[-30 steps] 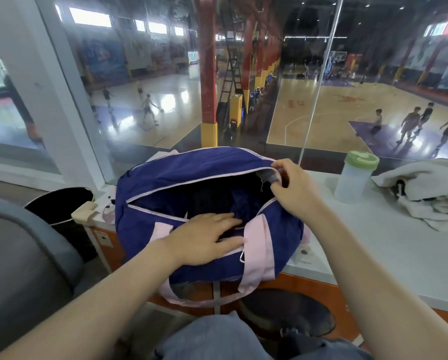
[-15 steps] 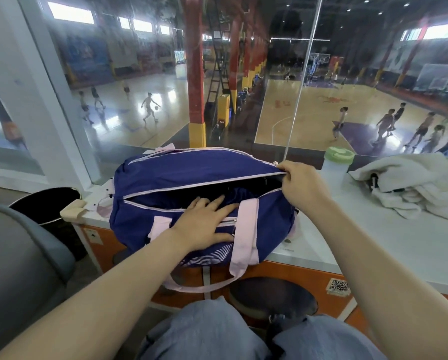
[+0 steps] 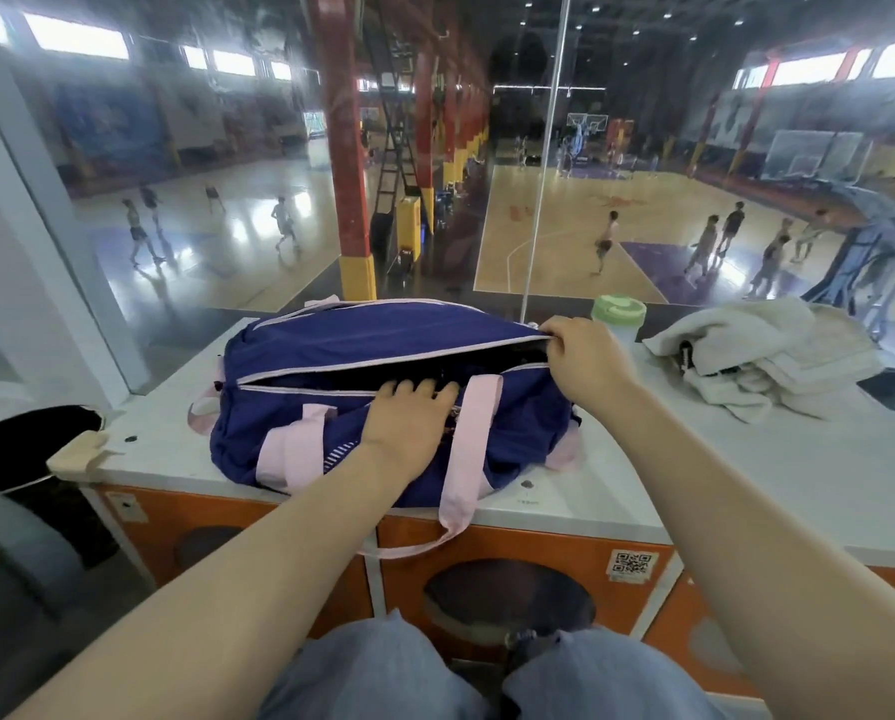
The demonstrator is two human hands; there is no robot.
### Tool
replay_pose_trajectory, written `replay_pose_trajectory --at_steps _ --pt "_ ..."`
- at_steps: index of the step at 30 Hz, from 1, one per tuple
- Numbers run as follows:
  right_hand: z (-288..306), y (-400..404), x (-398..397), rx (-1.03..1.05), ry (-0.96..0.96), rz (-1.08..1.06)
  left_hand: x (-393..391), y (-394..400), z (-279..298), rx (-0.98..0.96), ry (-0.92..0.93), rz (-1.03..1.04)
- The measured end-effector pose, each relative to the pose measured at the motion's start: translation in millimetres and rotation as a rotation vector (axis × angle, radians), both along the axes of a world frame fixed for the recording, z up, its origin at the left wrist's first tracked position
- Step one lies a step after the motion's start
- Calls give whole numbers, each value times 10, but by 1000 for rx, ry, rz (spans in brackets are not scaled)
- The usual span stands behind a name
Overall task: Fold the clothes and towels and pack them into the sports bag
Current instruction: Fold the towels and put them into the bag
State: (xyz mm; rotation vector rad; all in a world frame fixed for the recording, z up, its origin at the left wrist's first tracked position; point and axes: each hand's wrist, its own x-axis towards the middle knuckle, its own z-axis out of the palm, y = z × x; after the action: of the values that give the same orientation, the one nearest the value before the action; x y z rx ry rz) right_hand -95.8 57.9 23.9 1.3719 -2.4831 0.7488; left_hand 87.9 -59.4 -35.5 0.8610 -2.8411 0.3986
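Now the sports bag (image 3: 362, 356) is seen lying flatter on the white desk (image 3: 746, 475), its opening narrowed since before. The left hand (image 3: 409, 423) is pressed flat on its front; the zipper end is pinched by the right hand (image 3: 585, 361). Beyond, towels (image 3: 767, 356) are heaped beside a green-lidded bottle (image 3: 619, 317), with basketball courts behind glass.

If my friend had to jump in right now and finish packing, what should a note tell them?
Left hand: lies on the front of the sports bag, fingers at the lip of the opening.
Right hand: its grip pinches the right end of the zip opening.
The bag sits on the white counter, zip partly open, dark inside; what is packed cannot be seen.
White towels lie in a loose heap to the right, beside a green-lidded bottle.
Left: fold the towels and put them in the bag.
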Motion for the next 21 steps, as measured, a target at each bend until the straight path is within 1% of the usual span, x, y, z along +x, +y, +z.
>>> replay_pose_trajectory --at_steps 3,5,8,11,13,15,17,21 --pt "-83 139 -63 10 -25 38 12 201 -19 -50 58 -8" --pt "-183 258 -131 -23 -79 33 41 339 -21 -57 105 -65" --pt "-388 449 -312 -59 -130 -27 29 525 34 -79 140 -179" --pt "-594 657 -560 -100 -146 -99 -104 641 206 -95 234 -244" --pt "-696 803 -747 -52 -155 -170 -232 726 344 -137 271 -285" --pt "-780 940 -945 44 -152 -259 -400 847 473 -144 278 -365" --pt "-815 1063 -1129 63 -105 -342 -631 975 526 -101 245 -435" --pt "-702 1189 -1417 -32 181 -468 -1099 1105 333 22 225 -517"
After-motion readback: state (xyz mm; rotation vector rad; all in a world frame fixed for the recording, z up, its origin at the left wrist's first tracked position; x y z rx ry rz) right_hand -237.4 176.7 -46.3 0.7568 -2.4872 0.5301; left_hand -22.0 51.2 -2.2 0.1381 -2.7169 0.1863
